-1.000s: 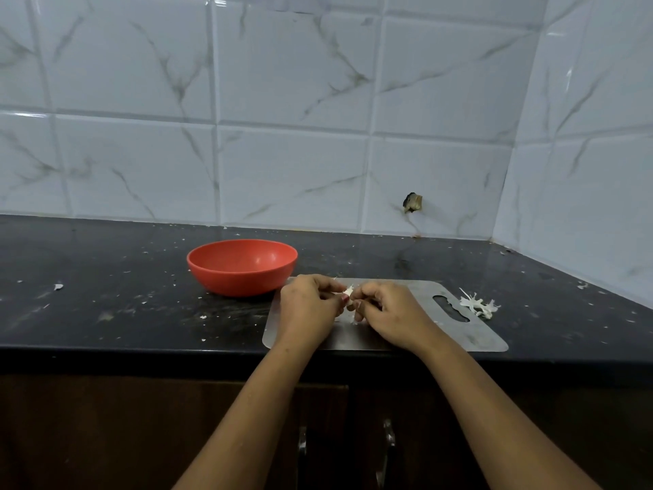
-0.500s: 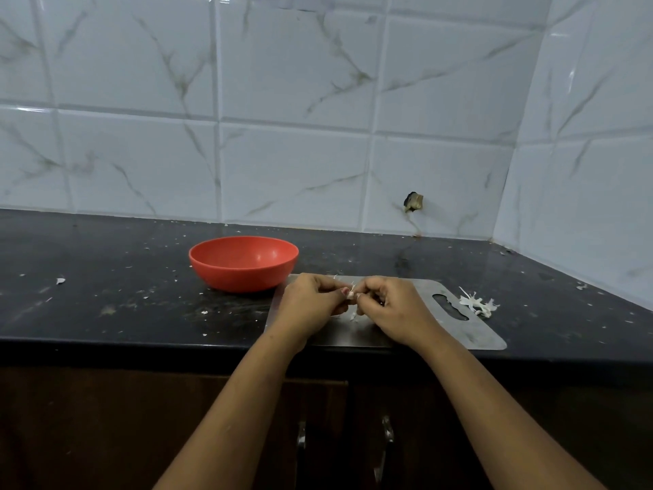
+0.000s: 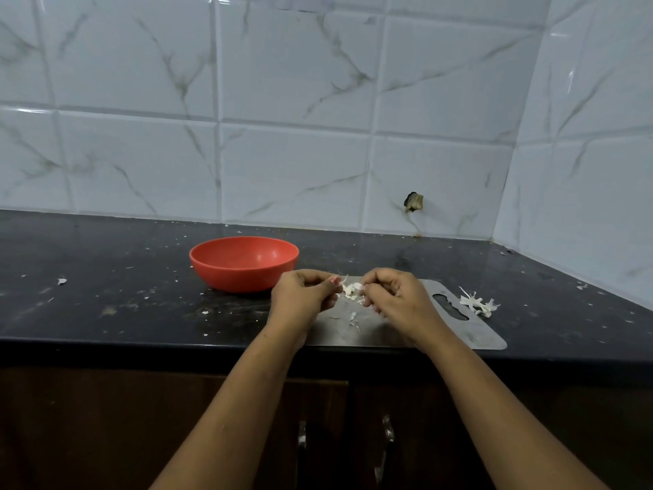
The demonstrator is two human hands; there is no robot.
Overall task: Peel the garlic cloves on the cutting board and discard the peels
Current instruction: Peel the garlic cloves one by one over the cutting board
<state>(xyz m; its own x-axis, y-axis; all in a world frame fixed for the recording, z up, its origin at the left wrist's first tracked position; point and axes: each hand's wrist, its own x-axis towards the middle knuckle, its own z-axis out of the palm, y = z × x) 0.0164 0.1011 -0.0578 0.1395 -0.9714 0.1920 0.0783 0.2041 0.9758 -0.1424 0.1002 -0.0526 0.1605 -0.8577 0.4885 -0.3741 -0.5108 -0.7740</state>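
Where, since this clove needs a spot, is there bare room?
Mostly bare counter left of the red bowl, and behind the cutting board toward the tiles. Crowded: board's middle, under the left hand and right hand gripping the garlic clove.

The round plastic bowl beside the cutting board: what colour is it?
Orange-red bowl, best in head view.

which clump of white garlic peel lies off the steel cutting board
The spiky white peel pile on the black counter, past the handle slot of the steel cutting board. The others sit between the left hand and right hand or on the board.
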